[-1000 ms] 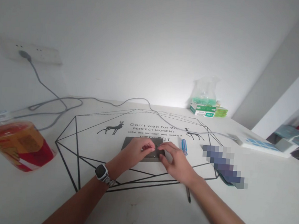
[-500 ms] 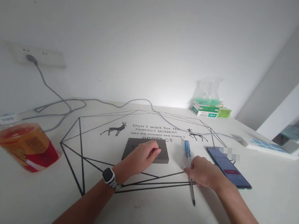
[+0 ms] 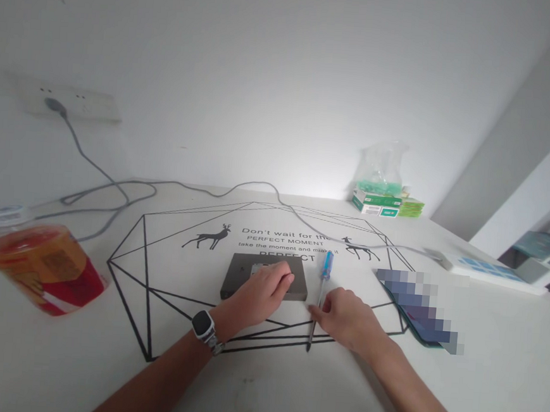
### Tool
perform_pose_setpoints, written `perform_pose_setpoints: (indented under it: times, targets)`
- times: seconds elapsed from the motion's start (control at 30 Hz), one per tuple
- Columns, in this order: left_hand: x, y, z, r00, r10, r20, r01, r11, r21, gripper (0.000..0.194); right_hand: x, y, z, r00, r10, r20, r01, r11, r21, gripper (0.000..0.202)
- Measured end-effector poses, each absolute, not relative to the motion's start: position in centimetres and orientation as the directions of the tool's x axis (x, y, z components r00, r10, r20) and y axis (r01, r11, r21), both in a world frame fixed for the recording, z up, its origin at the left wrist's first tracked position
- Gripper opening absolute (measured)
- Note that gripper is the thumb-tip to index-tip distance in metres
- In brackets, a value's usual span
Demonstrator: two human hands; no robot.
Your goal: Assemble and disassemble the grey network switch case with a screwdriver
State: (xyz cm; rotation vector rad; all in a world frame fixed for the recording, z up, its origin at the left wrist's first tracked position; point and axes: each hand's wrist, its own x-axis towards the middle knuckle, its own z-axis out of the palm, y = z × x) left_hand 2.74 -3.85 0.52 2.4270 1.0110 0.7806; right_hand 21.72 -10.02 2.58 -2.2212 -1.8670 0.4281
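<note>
On the white counter (image 3: pixel 494 375) with black line drawings, a flat dark-grey rectangular box (image 3: pixel 235 273) lies in front of the person. Over it, the left hand (image 3: pixel 266 289) is curled closed, thumb against fingers; whether it grips anything cannot be told. Just right of the box, the right hand (image 3: pixel 348 316) pinches the metal shaft of a screwdriver with a translucent blue handle (image 3: pixel 327 266), its tip toward the person. Farther right lies a dark, partly blurred phone (image 3: pixel 419 314).
</note>
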Motion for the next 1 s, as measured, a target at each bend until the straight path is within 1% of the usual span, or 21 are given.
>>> perform_pose_setpoints:
  times: [0.07,0.1,0.13,0.2,0.27,0.3,0.33,0.37,0.4,0.43,0.5,0.6,0.7,0.83,0.9,1.0]
  targets:
    - [2.8,-3.9,0.5,0.584,0.736,0.343,0.514,-0.663,0.545,0.028,21.6,-10.0,2.5,0.154,0.985,-0.079,0.916,-0.172,-0.362,0.03]
    - [2.8,-3.9,0.5,0.584,0.737,0.34,0.515,-0.66,0.546,0.028,21.7,-9.9,2.4,0.16,0.984,-0.081,0.899,-0.179,-0.401,0.029]
    - [2.8,-3.9,0.5,0.583,0.74,0.334,0.517,-0.656,0.55,0.028,21.9,-9.8,2.4,0.169,0.982,-0.09,0.868,-0.191,-0.458,0.028]
    - [2.7,-4.0,0.8,0.58,0.75,0.318,0.523,-0.642,0.561,0.028,22.5,-9.5,2.3,0.175,0.975,-0.136,0.755,-0.221,-0.618,0.029]
    - [2.7,-4.1,1.0,0.572,0.764,0.299,0.528,-0.621,0.579,0.028,23.1,-9.2,2.2,0.123,0.973,-0.194,0.552,-0.23,-0.801,0.03]
    - [2.7,-4.1,1.1,0.567,0.771,0.288,0.529,-0.61,0.59,0.028,23.4,-9.1,2.3,0.081,0.974,-0.212,0.4,-0.226,-0.888,0.03]
    - [2.7,-4.2,1.2,0.564,0.778,0.277,0.528,-0.597,0.603,0.029,23.6,-9.0,2.3,0.041,0.976,-0.215,0.225,-0.219,-0.949,0.028]
    - [2.6,-4.2,1.3,0.561,0.784,0.266,0.526,-0.585,0.617,0.029,23.7,-9.0,2.4,0.003,0.978,-0.21,0.055,-0.21,-0.976,0.026]
    - [2.6,-4.2,1.4,0.56,0.788,0.255,0.523,-0.575,0.629,0.03,23.8,-9.0,2.4,-0.026,0.98,-0.196,-0.095,-0.197,-0.976,0.026]
    - [2.6,-4.2,1.4,0.56,0.791,0.248,0.518,-0.568,0.64,0.03,23.7,-9.0,2.5,-0.051,0.983,-0.179,-0.206,-0.186,-0.961,0.027]
    - [2.6,-4.1,1.4,0.559,0.792,0.247,0.507,-0.561,0.654,0.03,23.3,-9.2,2.7,-0.103,0.984,-0.149,-0.317,-0.174,-0.932,0.033]
    - [2.6,-4.0,1.2,0.552,0.792,0.259,0.49,-0.56,0.668,0.03,22.4,-9.6,2.8,-0.144,0.981,-0.132,-0.344,-0.175,-0.923,0.039]
    - [2.6,-3.9,1.1,0.55,0.795,0.256,0.482,-0.553,0.68,0.03,21.8,-10.0,2.8,-0.128,0.985,-0.111,-0.309,-0.146,-0.94,0.041]
    - [2.6,-4.1,1.3,0.551,0.802,0.232,0.484,-0.533,0.694,0.031,21.6,-10.0,2.6,-0.086,0.996,-0.024,-0.213,-0.041,-0.976,0.038]
    - [2.6,-4.1,1.3,0.55,0.805,0.221,0.472,-0.518,0.713,0.032,21.7,-9.8,2.5,-0.055,0.998,0.02,-0.177,0.01,-0.984,0.036]
    - [2.6,-4.0,1.3,0.536,0.821,0.195,0.456,-0.477,0.752,0.033,21.7,-9.7,2.4,0.014,0.994,0.109,-0.122,0.109,-0.986,0.037]
